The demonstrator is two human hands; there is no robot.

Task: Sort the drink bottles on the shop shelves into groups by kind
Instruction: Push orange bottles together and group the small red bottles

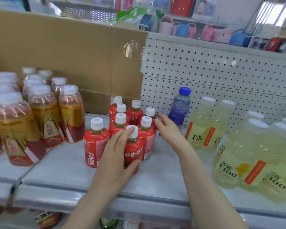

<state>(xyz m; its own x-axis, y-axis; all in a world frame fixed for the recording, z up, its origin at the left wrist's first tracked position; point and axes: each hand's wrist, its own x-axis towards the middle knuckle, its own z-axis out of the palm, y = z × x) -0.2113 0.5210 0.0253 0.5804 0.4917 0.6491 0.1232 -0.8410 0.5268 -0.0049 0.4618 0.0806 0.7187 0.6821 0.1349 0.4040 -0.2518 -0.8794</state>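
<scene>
On the shelf (69, 164), red juice bottle (133, 150) upright, cap (132, 130) up, in left hand (115, 154)

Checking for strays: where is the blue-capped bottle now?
In the head view the blue-capped bottle stands right of centre by the pegboard, between the red juice bottles and the pale yellow bottles, just behind the right hand.

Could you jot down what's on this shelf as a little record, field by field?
Left group: gold-labelled bottles
Centre group: small red juice bottles, clustered
Right group: pale yellow bottles
Odd one: single blue bottle between red and yellow groups
Left hand: grips the front red bottle
Right hand: outstretched beside the rear red bottles
</scene>
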